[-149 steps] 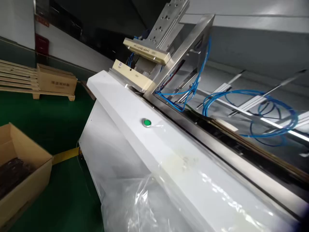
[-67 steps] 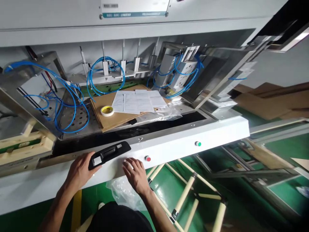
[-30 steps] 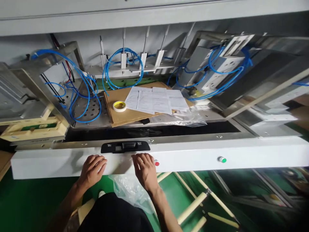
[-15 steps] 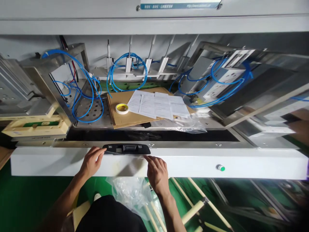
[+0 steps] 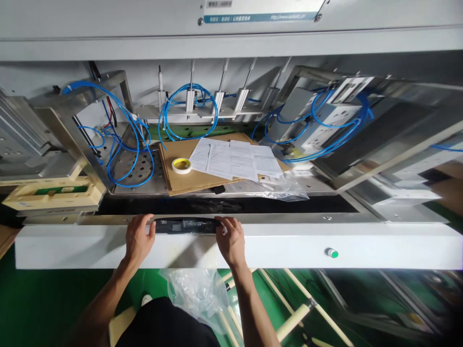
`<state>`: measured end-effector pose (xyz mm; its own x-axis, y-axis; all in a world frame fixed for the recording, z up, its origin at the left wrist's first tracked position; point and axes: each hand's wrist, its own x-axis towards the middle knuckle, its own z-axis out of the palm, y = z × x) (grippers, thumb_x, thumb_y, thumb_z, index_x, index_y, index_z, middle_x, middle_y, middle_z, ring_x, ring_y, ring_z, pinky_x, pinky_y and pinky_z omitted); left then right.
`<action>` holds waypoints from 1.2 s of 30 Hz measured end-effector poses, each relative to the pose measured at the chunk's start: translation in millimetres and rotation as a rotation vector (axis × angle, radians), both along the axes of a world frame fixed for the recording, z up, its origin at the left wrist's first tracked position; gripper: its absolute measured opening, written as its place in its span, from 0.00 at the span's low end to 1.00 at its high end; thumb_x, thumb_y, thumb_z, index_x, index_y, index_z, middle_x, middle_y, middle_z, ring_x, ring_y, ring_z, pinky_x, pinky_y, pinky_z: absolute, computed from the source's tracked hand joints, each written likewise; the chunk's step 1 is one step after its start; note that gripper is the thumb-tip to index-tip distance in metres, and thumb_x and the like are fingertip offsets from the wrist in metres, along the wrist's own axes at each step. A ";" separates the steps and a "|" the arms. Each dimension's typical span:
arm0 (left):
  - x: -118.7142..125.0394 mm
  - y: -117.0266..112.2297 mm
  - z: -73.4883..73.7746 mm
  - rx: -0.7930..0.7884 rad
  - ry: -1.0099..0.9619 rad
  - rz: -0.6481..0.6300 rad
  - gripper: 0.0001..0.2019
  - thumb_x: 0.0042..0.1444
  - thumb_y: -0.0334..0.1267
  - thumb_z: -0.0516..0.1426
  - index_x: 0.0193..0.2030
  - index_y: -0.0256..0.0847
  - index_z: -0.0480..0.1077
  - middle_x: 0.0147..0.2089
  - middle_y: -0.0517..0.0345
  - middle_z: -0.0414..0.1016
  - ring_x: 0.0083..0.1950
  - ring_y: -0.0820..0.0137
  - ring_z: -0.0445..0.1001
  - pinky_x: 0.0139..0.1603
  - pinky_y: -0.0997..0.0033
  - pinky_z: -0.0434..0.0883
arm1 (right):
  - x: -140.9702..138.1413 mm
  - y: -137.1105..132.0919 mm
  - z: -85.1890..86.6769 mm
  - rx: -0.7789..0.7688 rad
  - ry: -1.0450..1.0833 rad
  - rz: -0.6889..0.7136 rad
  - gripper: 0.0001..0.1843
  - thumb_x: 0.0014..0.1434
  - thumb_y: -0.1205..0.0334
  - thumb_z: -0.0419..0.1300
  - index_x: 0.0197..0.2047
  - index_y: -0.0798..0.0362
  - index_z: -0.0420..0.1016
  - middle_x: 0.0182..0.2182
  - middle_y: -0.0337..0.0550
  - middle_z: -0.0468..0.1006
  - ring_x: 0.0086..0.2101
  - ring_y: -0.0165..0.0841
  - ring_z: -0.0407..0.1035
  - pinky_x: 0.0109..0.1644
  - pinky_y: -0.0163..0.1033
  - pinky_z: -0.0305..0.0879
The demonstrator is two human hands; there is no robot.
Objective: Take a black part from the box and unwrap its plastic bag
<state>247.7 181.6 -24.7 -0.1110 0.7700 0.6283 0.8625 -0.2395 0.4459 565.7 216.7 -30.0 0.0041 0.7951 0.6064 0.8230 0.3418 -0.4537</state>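
A long black plastic part (image 5: 184, 225) lies along the back edge of the machine's white front rail (image 5: 361, 241). My left hand (image 5: 139, 238) grips its left end with curled fingers. My right hand (image 5: 229, 239) grips its right end the same way. Both hands rest on the white rail. Behind the rail, inside the machine, lies a stack of brown cardboard (image 5: 181, 176) with a roll of yellow tape (image 5: 181, 165) and white printed sheets (image 5: 235, 159) on it.
A green button (image 5: 329, 252) sits on the rail to the right. Blue air hoses (image 5: 123, 135) loop over a perforated metal plate. A crumpled clear plastic bag (image 5: 197, 294) hangs below the rail by my legs. Green floor and a roller frame (image 5: 296, 313) lie beneath.
Five seconds ago the view showed the machine's side. Since then my hands came to the rail, slid from flat on the rail up to the black part, and closed on its two ends.
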 end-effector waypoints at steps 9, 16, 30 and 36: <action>37.3 -6.5 -1.4 -0.075 0.413 -0.369 0.30 0.74 0.44 0.55 0.79 0.43 0.58 0.79 0.44 0.65 0.78 0.51 0.66 0.76 0.43 0.69 | -3.5 10.3 -4.2 -0.003 0.028 -0.035 0.20 0.60 0.71 0.55 0.45 0.49 0.87 0.39 0.48 0.84 0.37 0.41 0.72 0.46 0.48 0.68; 31.9 10.3 -20.5 -0.187 0.515 -0.329 0.27 0.75 0.46 0.54 0.76 0.41 0.62 0.72 0.41 0.74 0.69 0.51 0.75 0.69 0.47 0.73 | -5.3 -16.3 12.4 0.169 -0.004 -0.240 0.17 0.73 0.64 0.55 0.57 0.50 0.82 0.46 0.53 0.84 0.43 0.44 0.73 0.47 0.50 0.67; 21.8 1.9 16.0 -0.171 0.470 -0.516 0.25 0.68 0.47 0.63 0.67 0.37 0.67 0.67 0.37 0.76 0.66 0.47 0.76 0.66 0.46 0.77 | -71.6 -43.9 34.7 -0.108 -0.416 0.365 0.23 0.72 0.71 0.55 0.65 0.47 0.78 0.45 0.49 0.83 0.44 0.44 0.71 0.50 0.49 0.65; 13.0 5.3 24.8 -0.159 0.330 -0.529 0.12 0.67 0.34 0.62 0.55 0.45 0.70 0.49 0.51 0.82 0.49 0.56 0.82 0.50 0.57 0.80 | -73.6 -33.8 51.2 -0.228 -0.433 0.330 0.23 0.66 0.75 0.56 0.61 0.53 0.77 0.43 0.48 0.82 0.44 0.43 0.69 0.52 0.48 0.62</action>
<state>260.7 186.9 0.1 0.4890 0.7546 0.4377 0.7441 -0.6227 0.2422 492.0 183.0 21.1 -0.4756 0.8229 0.3108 0.8164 0.5445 -0.1923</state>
